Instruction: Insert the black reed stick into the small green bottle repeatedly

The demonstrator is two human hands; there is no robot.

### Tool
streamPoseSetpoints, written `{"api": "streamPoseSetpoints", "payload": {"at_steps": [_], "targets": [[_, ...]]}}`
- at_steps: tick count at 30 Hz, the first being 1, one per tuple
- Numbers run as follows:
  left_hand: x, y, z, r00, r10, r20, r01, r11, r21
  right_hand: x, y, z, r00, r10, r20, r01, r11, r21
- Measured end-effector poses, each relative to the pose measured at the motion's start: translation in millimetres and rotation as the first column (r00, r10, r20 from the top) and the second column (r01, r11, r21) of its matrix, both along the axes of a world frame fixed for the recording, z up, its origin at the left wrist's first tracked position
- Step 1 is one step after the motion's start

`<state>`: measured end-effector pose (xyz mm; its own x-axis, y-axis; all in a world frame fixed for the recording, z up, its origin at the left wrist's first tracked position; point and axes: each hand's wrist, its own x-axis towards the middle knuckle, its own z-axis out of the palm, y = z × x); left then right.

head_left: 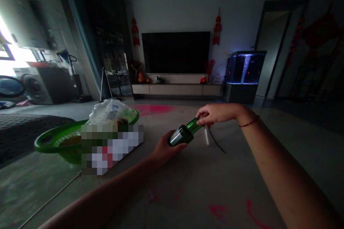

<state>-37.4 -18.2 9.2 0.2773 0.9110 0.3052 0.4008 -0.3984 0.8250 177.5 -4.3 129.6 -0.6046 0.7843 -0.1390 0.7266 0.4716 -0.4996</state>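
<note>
A green bottle (181,135), wide and dark at its body with a pale label, lies tilted in mid-view. My left hand (168,145) wraps round the wide body from below. At the upper right, a narrower, brighter green part of it reaches my right hand (206,115), whose fingers pinch together at that end. What exactly those fingertips grip is partly hidden. A thin dark strand (216,140) slants down just below my right hand, beside a short whitish streak (206,136); I cannot tell whether either is held.
Left of my hands stands a green plastic basket (47,146) with a clear plastic bag (110,111) in it. A blurred-out white and red item (118,150) is beside it. A pale cord (51,199) runs to the lower left. Farther back are a TV cabinet (174,89) and a lit aquarium (245,68).
</note>
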Motion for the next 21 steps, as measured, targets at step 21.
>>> {"api": "streamPoseSetpoints", "payload": {"at_steps": [21], "targets": [[1.0,0.0,0.0,1.0,-0.006,-0.002,0.006,1.0,-0.009,5.1,6.3,-2.7,1.0,-0.008,0.025,0.009,1.0,-0.019]]}}
